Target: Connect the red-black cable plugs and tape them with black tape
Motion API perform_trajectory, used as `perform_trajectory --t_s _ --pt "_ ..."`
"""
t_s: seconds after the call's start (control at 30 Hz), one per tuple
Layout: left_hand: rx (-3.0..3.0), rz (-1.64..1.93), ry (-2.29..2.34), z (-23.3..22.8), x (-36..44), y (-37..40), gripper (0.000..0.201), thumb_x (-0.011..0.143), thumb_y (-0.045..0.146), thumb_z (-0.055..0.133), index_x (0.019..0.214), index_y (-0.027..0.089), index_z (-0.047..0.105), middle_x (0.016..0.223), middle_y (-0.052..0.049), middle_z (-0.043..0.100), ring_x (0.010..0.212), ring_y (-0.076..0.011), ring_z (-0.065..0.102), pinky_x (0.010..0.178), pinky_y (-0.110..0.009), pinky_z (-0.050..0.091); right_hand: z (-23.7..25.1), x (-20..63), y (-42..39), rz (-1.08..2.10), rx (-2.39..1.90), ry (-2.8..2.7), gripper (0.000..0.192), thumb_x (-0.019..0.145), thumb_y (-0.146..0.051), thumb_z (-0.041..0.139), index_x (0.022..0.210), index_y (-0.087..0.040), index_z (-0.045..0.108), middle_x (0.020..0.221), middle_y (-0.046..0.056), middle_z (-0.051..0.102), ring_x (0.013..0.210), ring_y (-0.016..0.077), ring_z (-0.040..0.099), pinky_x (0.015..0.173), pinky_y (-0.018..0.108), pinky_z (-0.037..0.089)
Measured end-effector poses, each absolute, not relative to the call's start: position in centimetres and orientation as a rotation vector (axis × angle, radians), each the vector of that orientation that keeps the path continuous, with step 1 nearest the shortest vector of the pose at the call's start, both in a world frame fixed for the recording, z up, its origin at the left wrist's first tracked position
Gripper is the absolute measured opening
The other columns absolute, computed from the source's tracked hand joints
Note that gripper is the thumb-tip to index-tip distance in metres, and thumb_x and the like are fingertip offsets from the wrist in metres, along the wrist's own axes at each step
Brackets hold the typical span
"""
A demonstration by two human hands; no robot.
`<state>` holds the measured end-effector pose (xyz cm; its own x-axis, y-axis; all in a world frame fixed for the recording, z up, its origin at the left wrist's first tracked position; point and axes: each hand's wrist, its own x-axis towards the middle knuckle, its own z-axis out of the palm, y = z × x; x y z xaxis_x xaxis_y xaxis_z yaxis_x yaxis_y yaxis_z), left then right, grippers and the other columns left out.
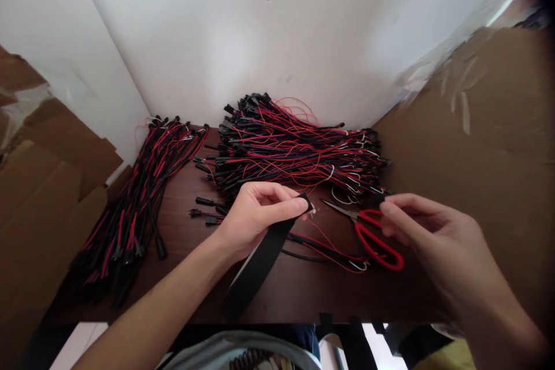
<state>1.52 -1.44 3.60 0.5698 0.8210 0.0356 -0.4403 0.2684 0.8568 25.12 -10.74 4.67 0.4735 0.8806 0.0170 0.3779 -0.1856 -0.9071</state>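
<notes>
My left hand (pixel 255 217) is closed, pinching the upper end of a wide black fabric-like strip (pixel 264 260) between thumb and fingers. The strip droops toward the table's front edge, and a few whitish threads show at its pinched end. My right hand (pixel 437 237) is closed too, with a small black piece (pixel 378 199) at its fingertips; its exact kind is unclear. Red-handled scissors (pixel 361 235) lie just left of the right hand, blades pointing left. Below both hands a few red and black wires with connectors (pixel 323 247) rest on the table.
A large heap of red and black wire harnesses (pixel 295 153) lies at the back of the brown table (pixel 186 272). Another bundle (pixel 143 191) is on the left. Cardboard (pixel 39 202) flanks the left, a cardboard panel (pixel 489 144) the right. Black strips (pixel 359 344) hang at the front edge.
</notes>
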Motion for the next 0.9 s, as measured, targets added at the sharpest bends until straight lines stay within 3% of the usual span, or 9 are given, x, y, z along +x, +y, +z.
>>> perform_trajectory --t_s 0.17,0.3,0.4,0.7,0.9 --pt "0.969 0.925 0.439 3.4 1.8 -1.4 0.024 0.067 0.027 0.082 0.056 0.014 0.067 0.063 -0.001 0.067 0.066 -0.0105 0.060 0.074 -0.026 0.049 3.1 26.6 -16.1 0.843 -1.856 -0.833 0.037 0.067 -0.057 0.075 0.070 -0.022 0.065 0.049 -0.004 0.040 0.046 0.0091 0.031 0.040 0.022 0.023" --pt "0.978 0.920 0.428 3.4 1.8 -1.3 0.025 0.069 0.027 0.081 0.055 0.014 0.066 0.062 0.000 0.066 0.065 -0.0098 0.059 0.075 -0.026 0.049 0.7 27.7 -19.9 1.087 -2.021 -0.654 0.045 0.063 -0.060 0.077 0.073 -0.019 0.065 0.053 -0.006 0.036 0.047 0.0071 0.028 0.041 0.020 0.022" --pt "0.980 0.907 0.414 3.4 1.9 -1.3 0.026 0.069 0.027 0.081 0.055 0.014 0.065 0.060 0.000 0.065 0.063 -0.0094 0.058 0.074 -0.026 0.049 -1.2 27.6 -22.1 1.248 -2.099 -0.570 0.051 0.064 -0.066 0.073 0.064 -0.018 0.055 0.053 -0.008 0.028 0.046 0.0059 0.023 0.041 0.020 0.021" --pt "0.976 0.897 0.436 3.3 2.1 -1.4 0.027 0.069 0.029 0.081 0.055 0.013 0.065 0.060 0.000 0.064 0.062 -0.0090 0.057 0.074 -0.027 0.049 -3.9 27.5 -24.2 1.258 -2.127 -0.560 0.056 0.062 -0.069 0.072 0.057 -0.019 0.049 0.050 -0.009 0.025 0.045 0.0060 0.021 0.042 0.021 0.015" --pt "0.966 0.887 0.442 3.5 2.1 -1.5 0.027 0.068 0.030 0.082 0.054 0.014 0.065 0.059 0.001 0.063 0.062 -0.0092 0.057 0.077 -0.028 0.049 -2.9 26.0 -23.6 1.016 -2.205 -0.683 0.047 0.062 -0.061 0.073 0.054 -0.019 0.054 0.050 -0.004 0.037 0.044 0.0099 0.033 0.040 0.024 0.030"
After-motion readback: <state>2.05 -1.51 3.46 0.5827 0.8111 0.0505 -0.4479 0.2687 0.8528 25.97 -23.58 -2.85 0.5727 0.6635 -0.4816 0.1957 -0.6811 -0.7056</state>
